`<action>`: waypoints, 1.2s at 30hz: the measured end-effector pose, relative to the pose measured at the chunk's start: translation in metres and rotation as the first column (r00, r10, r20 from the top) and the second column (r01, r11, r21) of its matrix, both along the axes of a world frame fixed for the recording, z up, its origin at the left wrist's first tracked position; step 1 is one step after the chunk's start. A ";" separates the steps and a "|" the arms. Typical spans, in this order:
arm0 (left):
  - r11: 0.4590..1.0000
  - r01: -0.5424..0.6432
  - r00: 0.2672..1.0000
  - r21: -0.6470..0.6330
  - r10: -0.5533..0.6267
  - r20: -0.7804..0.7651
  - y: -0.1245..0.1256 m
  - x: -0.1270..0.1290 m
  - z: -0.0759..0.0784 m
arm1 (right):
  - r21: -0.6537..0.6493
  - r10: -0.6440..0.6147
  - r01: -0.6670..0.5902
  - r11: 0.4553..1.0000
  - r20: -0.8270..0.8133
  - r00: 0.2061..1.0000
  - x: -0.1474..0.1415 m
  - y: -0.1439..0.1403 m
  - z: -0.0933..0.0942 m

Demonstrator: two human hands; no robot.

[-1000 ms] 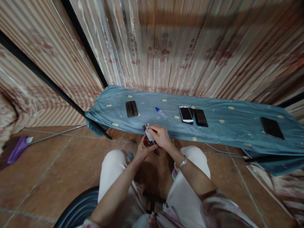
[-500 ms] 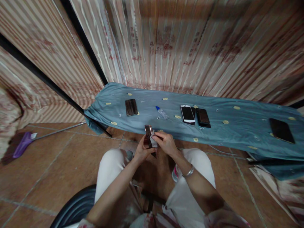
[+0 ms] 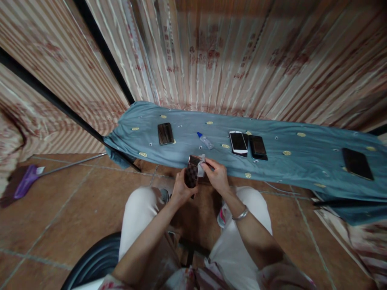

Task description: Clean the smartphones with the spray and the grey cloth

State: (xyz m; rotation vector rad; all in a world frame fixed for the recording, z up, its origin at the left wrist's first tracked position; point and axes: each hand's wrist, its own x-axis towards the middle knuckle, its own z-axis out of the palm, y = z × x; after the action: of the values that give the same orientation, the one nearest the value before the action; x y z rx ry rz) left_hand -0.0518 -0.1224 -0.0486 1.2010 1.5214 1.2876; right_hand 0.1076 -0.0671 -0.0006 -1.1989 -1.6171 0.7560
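Your left hand (image 3: 180, 189) grips the phone (image 3: 192, 172) above your knees, near the table (image 3: 302, 161) edge; right hand (image 3: 218, 176) pinches a cloth (image 3: 201, 167) against it. Hard rubbing could knock it onto the tiled floor (image 3: 60, 209).

Bottle (image 3: 204, 140) between phones (image 3: 165, 133) on cloth (image 3: 302, 155)

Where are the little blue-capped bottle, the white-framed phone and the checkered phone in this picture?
little bottle (image 3: 206, 141), head view, on its clear body.
white-framed phone (image 3: 238, 143), head view, middle of its dark screen.
checkered phone (image 3: 191, 175), head view, on its patterned back, held in the left hand (image 3: 180, 189).
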 end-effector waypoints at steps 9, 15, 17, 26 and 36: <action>0.990 -0.015 0.934 0.141 0.064 -0.350 0.003 -0.010 0.020 | 0.146 -0.067 0.050 0.988 0.112 0.991 0.003 0.003 -0.007; 0.983 0.058 0.824 0.173 0.051 -0.565 0.002 -0.014 0.021 | 0.360 -0.109 -0.035 0.932 0.373 0.921 0.004 0.005 -0.008; 0.979 0.087 0.798 0.184 0.042 -0.601 0.002 -0.014 0.020 | 0.399 -0.140 -0.051 0.916 0.436 0.889 0.000 0.004 -0.009; 0.959 0.143 0.748 0.243 0.056 -0.662 0.001 -0.011 0.015 | 0.417 -0.157 -0.116 0.901 0.564 0.811 -0.010 0.000 -0.011; 0.963 0.158 0.729 0.217 0.035 -0.684 0.000 -0.016 0.014 | 0.381 -0.063 -0.194 0.904 0.567 0.821 -0.012 -0.001 -0.012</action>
State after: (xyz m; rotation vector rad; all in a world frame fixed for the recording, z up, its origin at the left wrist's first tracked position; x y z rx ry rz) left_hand -0.0678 -0.1226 -0.0346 2.0540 1.8203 1.0622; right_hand 0.0959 -0.0686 -0.0128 -1.0969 -2.1860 0.0402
